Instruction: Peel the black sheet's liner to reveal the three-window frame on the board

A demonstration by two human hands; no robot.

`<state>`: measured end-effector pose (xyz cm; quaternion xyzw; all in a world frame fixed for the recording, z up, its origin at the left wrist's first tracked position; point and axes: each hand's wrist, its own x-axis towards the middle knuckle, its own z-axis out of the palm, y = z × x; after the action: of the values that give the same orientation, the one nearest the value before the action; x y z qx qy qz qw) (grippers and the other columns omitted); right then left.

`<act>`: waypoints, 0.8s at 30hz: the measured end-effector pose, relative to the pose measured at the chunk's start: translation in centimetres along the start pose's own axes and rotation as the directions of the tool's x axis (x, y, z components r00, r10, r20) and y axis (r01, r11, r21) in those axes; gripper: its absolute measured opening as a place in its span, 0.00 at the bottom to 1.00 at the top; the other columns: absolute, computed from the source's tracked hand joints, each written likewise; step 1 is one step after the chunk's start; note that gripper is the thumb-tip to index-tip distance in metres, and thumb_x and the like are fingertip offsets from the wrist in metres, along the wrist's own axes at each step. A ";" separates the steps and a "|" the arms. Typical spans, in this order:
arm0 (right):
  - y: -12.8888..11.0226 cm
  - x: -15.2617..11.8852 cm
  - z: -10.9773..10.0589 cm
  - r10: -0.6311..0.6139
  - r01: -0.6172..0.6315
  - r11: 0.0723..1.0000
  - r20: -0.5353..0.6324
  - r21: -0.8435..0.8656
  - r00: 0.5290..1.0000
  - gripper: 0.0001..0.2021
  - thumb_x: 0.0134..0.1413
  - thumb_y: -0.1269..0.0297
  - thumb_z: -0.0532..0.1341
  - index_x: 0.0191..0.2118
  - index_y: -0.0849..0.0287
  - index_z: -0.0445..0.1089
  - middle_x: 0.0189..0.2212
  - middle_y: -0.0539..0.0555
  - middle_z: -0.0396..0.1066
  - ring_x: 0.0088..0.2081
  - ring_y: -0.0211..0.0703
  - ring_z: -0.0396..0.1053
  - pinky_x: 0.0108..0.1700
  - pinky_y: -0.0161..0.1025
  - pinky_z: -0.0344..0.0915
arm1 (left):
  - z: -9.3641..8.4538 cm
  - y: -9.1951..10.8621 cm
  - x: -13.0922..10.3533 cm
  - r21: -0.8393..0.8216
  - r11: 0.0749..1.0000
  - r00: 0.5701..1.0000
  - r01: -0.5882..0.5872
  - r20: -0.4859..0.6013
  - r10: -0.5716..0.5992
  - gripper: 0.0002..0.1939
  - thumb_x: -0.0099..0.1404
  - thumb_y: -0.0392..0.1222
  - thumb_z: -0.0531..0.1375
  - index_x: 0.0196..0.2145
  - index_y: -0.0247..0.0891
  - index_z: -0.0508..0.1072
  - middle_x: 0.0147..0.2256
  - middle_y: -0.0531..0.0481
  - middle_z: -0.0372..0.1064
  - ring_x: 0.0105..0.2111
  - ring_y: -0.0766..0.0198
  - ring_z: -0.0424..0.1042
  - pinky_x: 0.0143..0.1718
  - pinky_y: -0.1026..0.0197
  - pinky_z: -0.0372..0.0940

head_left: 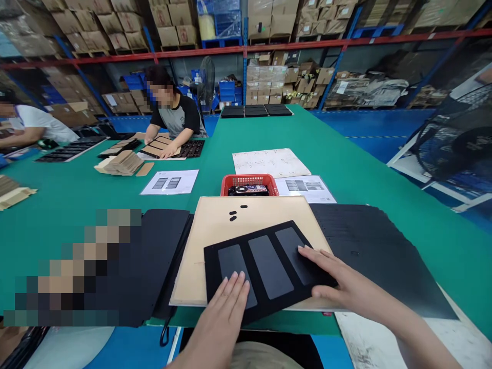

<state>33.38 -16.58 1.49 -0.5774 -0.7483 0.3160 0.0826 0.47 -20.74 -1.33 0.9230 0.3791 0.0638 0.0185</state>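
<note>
A flat black panel (pixel 271 269) with three dark grey rectangular windows lies askew on a pale board (pixel 207 220) in front of me. Its lower edge reaches past the board's near edge. My left hand (pixel 226 307) rests flat on the panel's lower left part, fingertips over the left window. On the right side, my right hand (pixel 332 271) touches the panel with fingers stretched out and thumb apart, near the right corner. Several small black oval pieces (pixel 232 219) lie on the board above the panel.
Black sheets (pixel 369 256) are stacked at right, and more (pixel 165 246) at left, partly pixelated. Behind the board stand a red basket (pixel 249 179) holding a printed item and printed sheets (pixel 171 182). A co-worker (pixel 172 113) handles brown pieces across the table. A fan (pixel 457 133) stands at right.
</note>
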 end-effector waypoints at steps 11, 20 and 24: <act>0.2 0.3 -2.3 -0.302 0.418 0.893 -0.470 0.164 0.830 0.09 0.58 0.59 0.58 0.39 0.51 0.75 0.42 0.55 0.75 0.47 0.50 0.71 0.50 0.45 0.68 | -10.1 -5.9 1.9 -0.458 0.877 0.990 0.143 0.062 -0.129 0.28 0.66 0.34 0.48 0.63 0.51 0.55 0.59 0.57 0.60 0.56 0.61 0.64 0.54 0.60 0.64; -0.8 4.5 -4.4 0.163 0.128 0.851 -0.488 0.509 0.857 0.25 0.43 0.41 0.64 0.39 0.58 0.68 0.35 0.58 0.73 0.39 0.53 0.72 0.41 0.47 0.72 | -9.4 -9.8 6.9 -0.598 0.714 0.861 0.365 -0.075 -0.503 0.33 0.59 0.57 0.59 0.59 0.43 0.62 0.54 0.47 0.67 0.56 0.50 0.64 0.54 0.49 0.63; 1.3 5.9 -1.4 0.061 -0.031 0.997 -0.491 0.069 0.869 0.38 0.52 0.40 0.54 0.60 0.65 0.55 0.58 0.68 0.58 0.59 0.60 0.56 0.59 0.57 0.56 | -4.1 -9.9 6.2 -0.329 0.871 0.919 0.366 -0.022 -0.395 0.36 0.64 0.56 0.55 0.64 0.37 0.52 0.66 0.40 0.41 0.65 0.49 0.43 0.61 0.46 0.51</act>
<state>33.18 -10.51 0.42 -0.6539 -0.6790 0.1821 0.2796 -2.58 -9.37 2.56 0.8112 0.5385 0.1600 0.1623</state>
